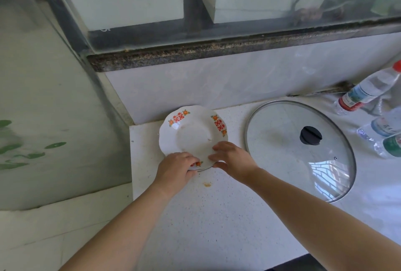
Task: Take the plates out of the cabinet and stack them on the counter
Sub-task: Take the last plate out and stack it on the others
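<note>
A small stack of white plates (pixel 192 133) with red characters and orange flowers on the rim sits at the back left corner of the white speckled counter (pixel 217 216). My left hand (pixel 175 169) grips the stack's near edge, fingers curled over the rim. My right hand (pixel 233 158) holds the near right edge, fingers on top of the upper plate and thumb under the rim. The cabinet is out of view.
A large glass pot lid (pixel 300 148) with a black knob lies flat just right of the plates. Several plastic bottles (pixel 368 92) stand and lie at the far right. A small orange stain (pixel 206 184) marks the counter. A window ledge (pixel 217 50) runs behind.
</note>
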Available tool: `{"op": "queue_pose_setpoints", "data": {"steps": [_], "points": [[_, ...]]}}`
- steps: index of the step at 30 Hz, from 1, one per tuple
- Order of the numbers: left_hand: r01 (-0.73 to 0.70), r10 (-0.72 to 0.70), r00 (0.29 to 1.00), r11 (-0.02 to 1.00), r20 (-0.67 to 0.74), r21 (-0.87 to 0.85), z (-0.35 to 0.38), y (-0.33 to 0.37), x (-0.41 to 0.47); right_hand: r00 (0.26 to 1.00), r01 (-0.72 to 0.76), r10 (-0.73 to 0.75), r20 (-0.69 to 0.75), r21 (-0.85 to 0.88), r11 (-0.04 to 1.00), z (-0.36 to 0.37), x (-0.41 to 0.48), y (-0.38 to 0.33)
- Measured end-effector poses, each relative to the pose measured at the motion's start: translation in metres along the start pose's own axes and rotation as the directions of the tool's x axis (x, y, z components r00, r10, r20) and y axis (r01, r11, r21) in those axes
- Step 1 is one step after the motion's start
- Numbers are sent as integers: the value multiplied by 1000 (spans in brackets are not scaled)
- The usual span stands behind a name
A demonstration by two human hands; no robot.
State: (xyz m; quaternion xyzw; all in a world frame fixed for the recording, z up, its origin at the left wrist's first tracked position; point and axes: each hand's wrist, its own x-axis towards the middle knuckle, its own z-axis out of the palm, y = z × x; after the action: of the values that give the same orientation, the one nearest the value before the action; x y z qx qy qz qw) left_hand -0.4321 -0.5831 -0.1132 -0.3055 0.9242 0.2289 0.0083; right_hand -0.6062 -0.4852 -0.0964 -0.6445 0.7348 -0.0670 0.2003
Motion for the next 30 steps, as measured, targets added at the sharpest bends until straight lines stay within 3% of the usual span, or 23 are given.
{"op": "queue_pose_setpoints", "data": {"steps": [13, 24, 30], "points": [[204, -208, 977, 975, -49, -87, -11, 21, -19, 996, -10, 8, 84, 23, 1000, -17, -3, 8], [435, -459, 881, 881, -116, -183, -28, 85, -45, 987, 142, -153, 44, 194, 971, -59, -54, 35], [478, -510, 854, 849, -106, -226, -10, 153, -71, 959, 258, -276, 63, 211, 943, -73, -104, 52]]}}
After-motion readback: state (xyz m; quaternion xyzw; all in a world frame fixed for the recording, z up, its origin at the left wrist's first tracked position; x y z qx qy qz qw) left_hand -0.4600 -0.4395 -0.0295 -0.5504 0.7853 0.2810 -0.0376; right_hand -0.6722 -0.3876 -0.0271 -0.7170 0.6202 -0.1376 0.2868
